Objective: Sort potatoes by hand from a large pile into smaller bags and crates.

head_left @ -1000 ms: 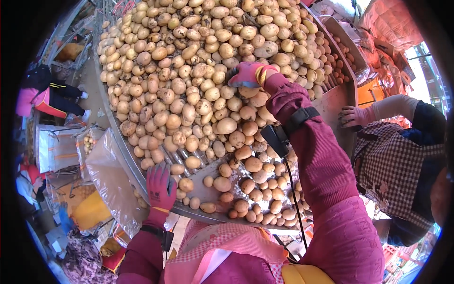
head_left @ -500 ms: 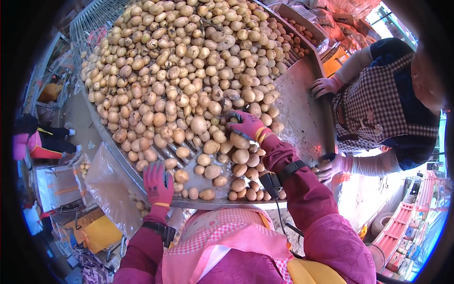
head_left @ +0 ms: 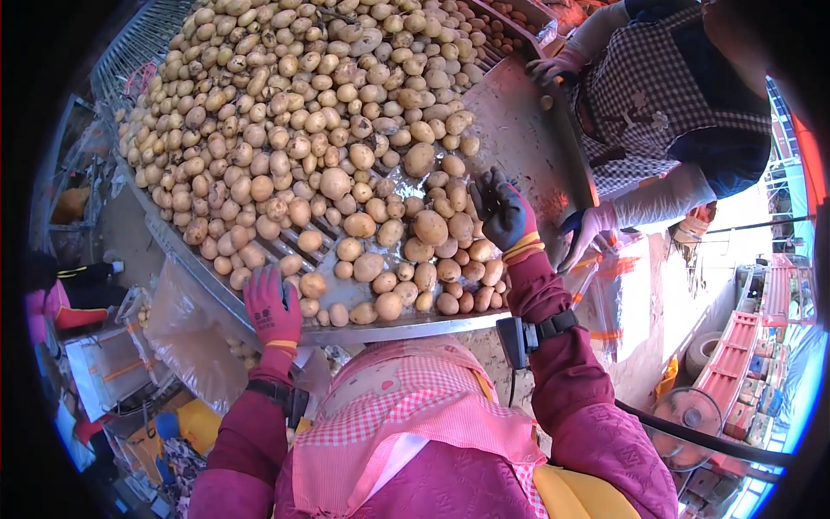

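A large heap of potatoes covers the metal sorting table, with loose ones spread toward its front edge. My left hand, in a pink glove, lies by the front left rim with its fingers stretched out, next to a few potatoes. My right hand is at the right side of the heap. Its dark glove palm is turned partly up, fingers apart, nothing visible in it. Below it, smaller potatoes cluster at the front edge. A single small potato is apart from the heap, near the co-worker.
A co-worker in a checked apron stands at the right, both gloved hands by the table's side. Slotted bars show between potatoes. Plastic sheeting hangs at the left. A fan stands at the lower right.
My right hand has come off the potatoes, moved right and turned its palm up. The view has shifted rightward. A small potato now shows near the co-worker's far hand. My left hand stays at the rim.
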A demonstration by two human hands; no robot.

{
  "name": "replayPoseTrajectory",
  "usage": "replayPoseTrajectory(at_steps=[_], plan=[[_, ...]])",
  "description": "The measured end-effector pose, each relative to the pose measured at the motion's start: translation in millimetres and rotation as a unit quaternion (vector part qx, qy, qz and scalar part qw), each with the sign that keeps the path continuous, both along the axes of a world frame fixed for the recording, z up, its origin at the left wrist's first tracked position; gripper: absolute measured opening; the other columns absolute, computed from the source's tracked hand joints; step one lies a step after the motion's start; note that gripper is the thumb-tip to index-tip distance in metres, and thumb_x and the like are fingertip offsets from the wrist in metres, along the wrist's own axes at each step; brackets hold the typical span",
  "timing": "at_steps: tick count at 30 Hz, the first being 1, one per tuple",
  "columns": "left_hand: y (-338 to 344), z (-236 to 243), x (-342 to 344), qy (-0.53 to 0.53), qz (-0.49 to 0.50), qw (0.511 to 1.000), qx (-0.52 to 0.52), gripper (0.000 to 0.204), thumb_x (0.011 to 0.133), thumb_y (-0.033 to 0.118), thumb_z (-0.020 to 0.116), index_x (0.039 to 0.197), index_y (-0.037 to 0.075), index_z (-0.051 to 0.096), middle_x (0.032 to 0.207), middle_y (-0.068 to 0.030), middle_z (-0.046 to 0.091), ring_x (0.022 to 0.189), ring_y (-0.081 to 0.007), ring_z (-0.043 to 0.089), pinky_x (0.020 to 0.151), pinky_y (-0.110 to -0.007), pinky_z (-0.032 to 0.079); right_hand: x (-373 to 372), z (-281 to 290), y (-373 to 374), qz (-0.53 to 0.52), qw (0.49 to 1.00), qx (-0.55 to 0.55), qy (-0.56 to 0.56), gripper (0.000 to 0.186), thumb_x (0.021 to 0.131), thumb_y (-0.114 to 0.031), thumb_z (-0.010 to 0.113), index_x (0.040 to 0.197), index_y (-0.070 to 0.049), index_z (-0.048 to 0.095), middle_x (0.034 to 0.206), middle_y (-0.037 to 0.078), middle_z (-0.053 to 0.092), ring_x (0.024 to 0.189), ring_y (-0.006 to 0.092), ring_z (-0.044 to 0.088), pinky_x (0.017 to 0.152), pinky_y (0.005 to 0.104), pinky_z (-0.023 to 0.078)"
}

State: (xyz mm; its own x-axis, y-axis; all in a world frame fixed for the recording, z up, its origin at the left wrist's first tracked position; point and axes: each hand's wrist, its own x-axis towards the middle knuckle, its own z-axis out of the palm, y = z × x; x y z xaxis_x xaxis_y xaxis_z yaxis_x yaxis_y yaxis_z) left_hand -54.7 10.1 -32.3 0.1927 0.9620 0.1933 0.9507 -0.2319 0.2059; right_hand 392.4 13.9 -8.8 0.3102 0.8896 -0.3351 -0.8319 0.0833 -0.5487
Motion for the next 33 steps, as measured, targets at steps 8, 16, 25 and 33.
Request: replayPoseTrajectory(at_steps=[8, 16, 25, 33], plan=[[0, 0, 0, -0.007, -0.005, 1.000, -0.001, 0.047, 0.090, 0.028, 0.062, 0.130, 0.005, 0.058, 0.134, -0.0134, 0.059, 0.133, -0.0330, 0.047, 0.118, -0.052, 0.026, 31, 54, -160, 0.682, 0.533, -0.155, -0.477, 0.050, 0.090, -0.034, 0.070, 0.130, -0.006, 0.062, 0.116, 0.011, 0.069, 0.106, 0.0226, 0.067, 0.090, 0.0362, 0.053], [1, 1, 1, 0.000, -0.003, 1.000, 0.005, 0.045, 0.089, 0.026, 0.062, 0.128, 0.005, 0.059, 0.133, -0.0138, 0.058, 0.132, -0.0329, 0.047, 0.117, -0.054, 0.027, -72, 36, -12, 0.219, 0.362, -0.061, -0.904, 0.072, 0.064, -0.036, 0.086, 0.125, -0.007, 0.060, 0.131, 0.012, 0.055, 0.128, 0.0352, 0.047, 0.111, 0.0495, 0.034], [1, 38, 41, -0.203, -0.037, 0.978, 0.042, 0.054, 0.090, 0.019, 0.067, 0.139, 0.003, 0.050, 0.140, -0.0162, 0.050, 0.135, -0.0324, 0.044, 0.117, -0.048, 0.030, -133, 34, 18, 0.223, 0.712, 0.020, -0.666, 0.084, 0.064, -0.018, 0.085, 0.137, -0.007, 0.044, 0.132, 0.016, 0.051, 0.119, 0.0372, 0.054, 0.097, 0.0431, 0.047], [10, 76, 86, -0.763, 0.030, 0.565, -0.312, 0.075, 0.084, -0.007, 0.069, 0.149, 0.009, 0.037, 0.140, -0.0076, 0.047, 0.127, -0.0195, 0.050, 0.100, -0.032, 0.050, -112, 61, 94, 0.211, 0.547, 0.231, -0.777, 0.075, 0.077, -0.014, 0.080, 0.143, -0.011, 0.045, 0.146, 0.020, 0.045, 0.131, 0.0387, 0.049, 0.108, 0.0446, 0.043]])
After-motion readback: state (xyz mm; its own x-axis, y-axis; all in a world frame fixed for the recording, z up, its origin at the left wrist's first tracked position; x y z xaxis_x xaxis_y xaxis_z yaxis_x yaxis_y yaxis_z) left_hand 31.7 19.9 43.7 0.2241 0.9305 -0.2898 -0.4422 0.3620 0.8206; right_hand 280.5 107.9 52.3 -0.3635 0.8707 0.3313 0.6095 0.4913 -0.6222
